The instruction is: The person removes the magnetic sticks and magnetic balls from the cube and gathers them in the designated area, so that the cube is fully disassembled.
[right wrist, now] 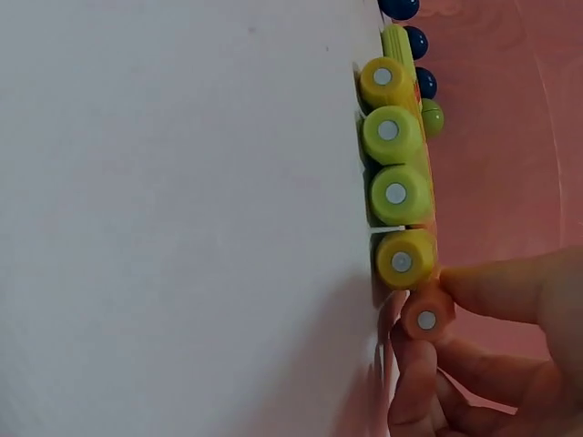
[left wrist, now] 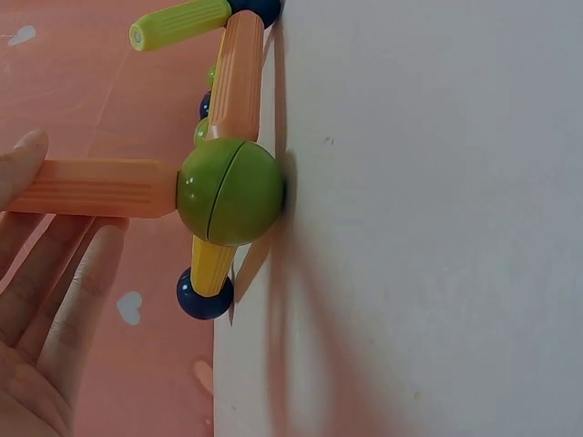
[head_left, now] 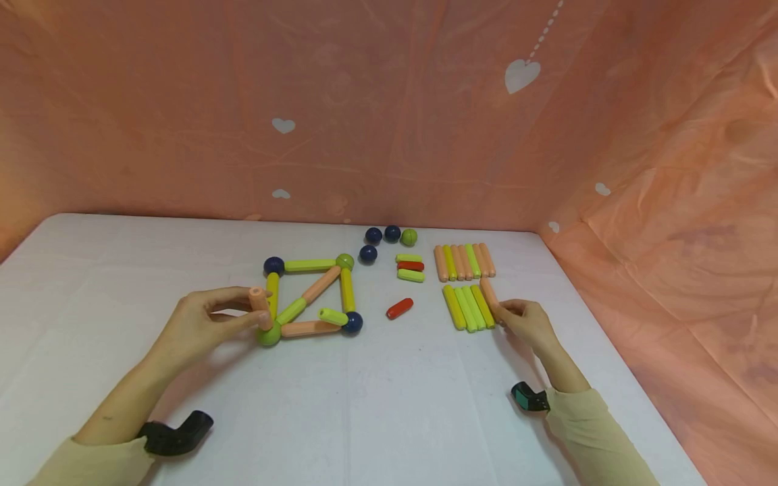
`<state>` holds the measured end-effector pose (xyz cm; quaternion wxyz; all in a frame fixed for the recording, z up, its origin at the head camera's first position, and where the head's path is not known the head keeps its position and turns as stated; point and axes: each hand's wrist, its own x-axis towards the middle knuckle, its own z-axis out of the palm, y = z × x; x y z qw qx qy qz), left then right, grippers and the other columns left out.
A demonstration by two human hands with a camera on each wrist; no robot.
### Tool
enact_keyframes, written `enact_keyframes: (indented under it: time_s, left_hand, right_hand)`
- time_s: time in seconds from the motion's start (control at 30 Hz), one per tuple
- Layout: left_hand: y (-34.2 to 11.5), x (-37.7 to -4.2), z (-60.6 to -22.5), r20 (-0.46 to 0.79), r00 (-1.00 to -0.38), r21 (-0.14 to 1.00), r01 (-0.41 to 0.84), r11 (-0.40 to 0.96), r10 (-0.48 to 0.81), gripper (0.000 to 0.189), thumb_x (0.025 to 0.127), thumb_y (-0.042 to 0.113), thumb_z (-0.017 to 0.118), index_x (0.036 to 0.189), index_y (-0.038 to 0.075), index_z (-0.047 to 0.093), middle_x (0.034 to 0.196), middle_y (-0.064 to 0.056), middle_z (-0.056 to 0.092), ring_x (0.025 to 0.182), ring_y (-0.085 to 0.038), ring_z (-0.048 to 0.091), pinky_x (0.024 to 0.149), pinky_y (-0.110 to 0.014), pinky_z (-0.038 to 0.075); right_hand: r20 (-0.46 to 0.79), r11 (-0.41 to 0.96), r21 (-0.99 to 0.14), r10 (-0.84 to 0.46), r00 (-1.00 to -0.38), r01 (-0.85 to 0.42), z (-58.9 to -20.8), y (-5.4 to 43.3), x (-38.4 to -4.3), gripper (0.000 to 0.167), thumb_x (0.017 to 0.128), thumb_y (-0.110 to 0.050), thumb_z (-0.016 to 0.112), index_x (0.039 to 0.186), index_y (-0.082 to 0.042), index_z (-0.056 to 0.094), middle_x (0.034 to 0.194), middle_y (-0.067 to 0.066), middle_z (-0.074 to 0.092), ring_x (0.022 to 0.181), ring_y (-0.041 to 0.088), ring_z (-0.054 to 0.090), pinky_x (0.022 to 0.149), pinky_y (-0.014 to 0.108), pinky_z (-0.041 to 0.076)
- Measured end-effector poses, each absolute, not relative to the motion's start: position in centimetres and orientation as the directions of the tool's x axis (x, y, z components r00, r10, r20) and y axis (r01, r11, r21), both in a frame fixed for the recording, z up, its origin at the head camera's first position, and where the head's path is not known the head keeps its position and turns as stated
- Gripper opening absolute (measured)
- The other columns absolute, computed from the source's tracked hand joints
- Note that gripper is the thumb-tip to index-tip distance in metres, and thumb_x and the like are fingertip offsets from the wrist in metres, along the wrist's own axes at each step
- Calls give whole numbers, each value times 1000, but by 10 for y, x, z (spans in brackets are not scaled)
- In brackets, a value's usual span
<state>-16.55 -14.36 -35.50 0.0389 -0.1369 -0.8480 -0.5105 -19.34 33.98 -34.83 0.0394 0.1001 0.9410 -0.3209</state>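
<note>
1. Orange-pink cloth with white hearts hangs behind a white table.
2. Left hand: thumb and fingers pinching an upright orange stick. The left wrist cam clearly shows its end meeting the green ball.
3. Right hand: gripping a second orange stick just beside the front row's yellow stick. Only the right wrist cam shows pale discs on the stick ends.
4. Head cam's the one that gets the whole four-sided frame, diagonal included.
</note>
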Motion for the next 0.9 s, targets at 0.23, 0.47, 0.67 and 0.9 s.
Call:
enact_keyframes:
  time_s: [0.23,0.47,0.67,0.9]
  left_hand:
    - [-143,-167,-354,204,-958,841,276,465,199,38,84,26,75,116,7,68,105,-4,70,89,10,59,73,-17,54]
    - [-143,-166,-355,195,-959,849,269,455,204,35,85,26,74,114,6,68,100,1,71,89,9,60,73,-18,54]
    - [-143,-166,-353,163,-967,839,241,487,198,39,84,29,74,115,7,67,107,-10,70,89,10,58,74,-18,53]
    - [-143,-164,-351,179,-967,849,246,467,183,37,84,26,75,114,6,68,108,-11,69,89,9,59,74,-17,53]
  right_hand:
    - [-153,791,-572,157,-976,217,-349,341,-193,45,96,-28,56,119,10,59,97,20,68,82,20,62,66,23,47]
    - [-151,816,-541,146,-978,205,-342,338,-193,42,95,-26,57,119,8,60,105,23,66,95,32,60,76,34,49]
    - [-69,791,-603,78,-995,103,-334,319,-196,37,94,-25,60,119,3,62,111,22,64,95,29,60,68,25,48]
    - [-84,737,-675,-46,-995,23,-338,288,-203,33,93,-23,62,116,1,65,106,16,66,92,22,60,68,24,47]
